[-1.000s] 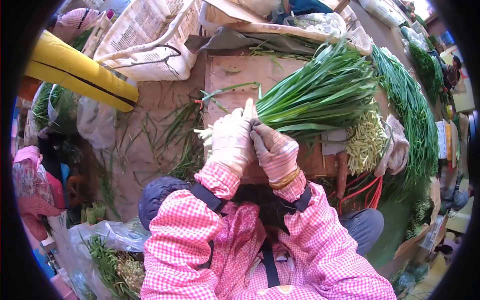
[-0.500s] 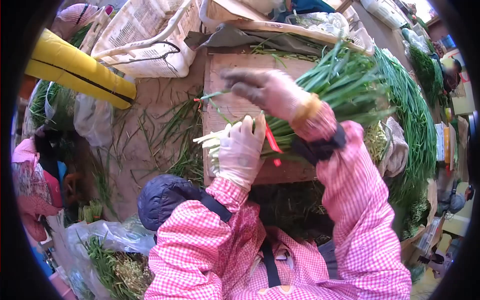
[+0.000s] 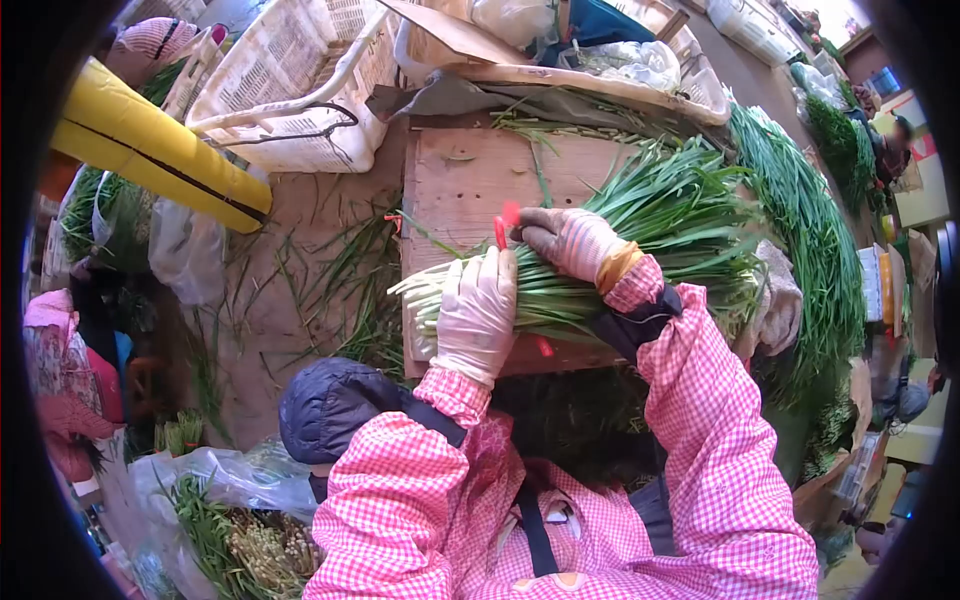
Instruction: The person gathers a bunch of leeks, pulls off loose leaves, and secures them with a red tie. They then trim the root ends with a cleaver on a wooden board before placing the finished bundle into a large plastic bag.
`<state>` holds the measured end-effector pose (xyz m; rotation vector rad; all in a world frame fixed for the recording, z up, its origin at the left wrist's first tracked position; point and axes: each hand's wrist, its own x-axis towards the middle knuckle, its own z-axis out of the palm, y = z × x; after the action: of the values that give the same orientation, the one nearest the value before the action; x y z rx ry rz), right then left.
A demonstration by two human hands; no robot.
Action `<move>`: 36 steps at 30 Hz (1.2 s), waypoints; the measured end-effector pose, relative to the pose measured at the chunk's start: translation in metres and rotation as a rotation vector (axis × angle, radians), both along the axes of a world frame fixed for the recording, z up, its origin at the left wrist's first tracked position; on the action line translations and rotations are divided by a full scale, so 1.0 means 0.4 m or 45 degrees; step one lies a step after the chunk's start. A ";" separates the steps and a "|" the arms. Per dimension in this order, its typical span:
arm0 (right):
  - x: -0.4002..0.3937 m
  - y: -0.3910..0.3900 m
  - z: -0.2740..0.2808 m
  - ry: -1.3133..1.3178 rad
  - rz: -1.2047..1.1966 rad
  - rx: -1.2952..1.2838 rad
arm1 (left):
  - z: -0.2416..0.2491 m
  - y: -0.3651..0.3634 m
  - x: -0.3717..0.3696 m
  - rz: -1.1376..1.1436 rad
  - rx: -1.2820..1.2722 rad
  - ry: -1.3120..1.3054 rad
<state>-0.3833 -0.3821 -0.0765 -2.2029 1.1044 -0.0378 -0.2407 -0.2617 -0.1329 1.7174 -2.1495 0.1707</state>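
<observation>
A bundle of long green stalks [image 3: 650, 215] lies across the wooden board [image 3: 470, 180], its pale cut ends at the left. My left hand [image 3: 478, 305], in a whitish glove, is closed over the bundle near those ends. A red tie [image 3: 501, 233] sticks up between my hands, and another bit of red shows below the bundle. My right hand [image 3: 570, 240], gloved with darkened fingertips, is pinched at the red tie's upper end, just right of my left hand.
White plastic crates [image 3: 290, 90] stand beyond the board. A yellow padded post [image 3: 160, 150] juts in at upper left. More green stalks [image 3: 810, 240] are heaped at right. A plastic bag of plants [image 3: 240, 520] lies at lower left. Other people are at both edges.
My right hand has come down from above the board to the bundle and now pinches at the red tie. The tie now points upward. My left hand has stayed on the stalks.
</observation>
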 end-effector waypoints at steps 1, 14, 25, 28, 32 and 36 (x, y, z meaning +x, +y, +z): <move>-0.004 0.002 0.012 -0.065 -0.019 0.142 | -0.006 0.001 -0.001 0.002 -0.059 0.007; 0.026 -0.045 -0.044 -0.232 0.051 0.037 | 0.001 -0.011 0.013 -0.021 0.000 0.061; 0.071 -0.034 -0.065 -0.593 -0.143 0.578 | 0.005 -0.024 0.022 -0.068 0.099 0.092; 0.076 -0.039 -0.084 -0.835 -0.322 0.796 | 0.030 -0.036 0.023 -0.053 0.145 0.099; 0.073 -0.031 -0.044 -0.787 -0.433 0.778 | 0.051 -0.044 0.025 -0.010 0.116 0.088; 0.081 -0.006 0.005 -0.053 0.308 -0.740 | 0.071 -0.081 0.039 -0.004 0.463 0.287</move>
<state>-0.3510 -0.3846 -0.0744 -2.8221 0.8660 -0.3347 -0.2251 -0.2940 -0.1047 1.8191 -2.1069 -0.4206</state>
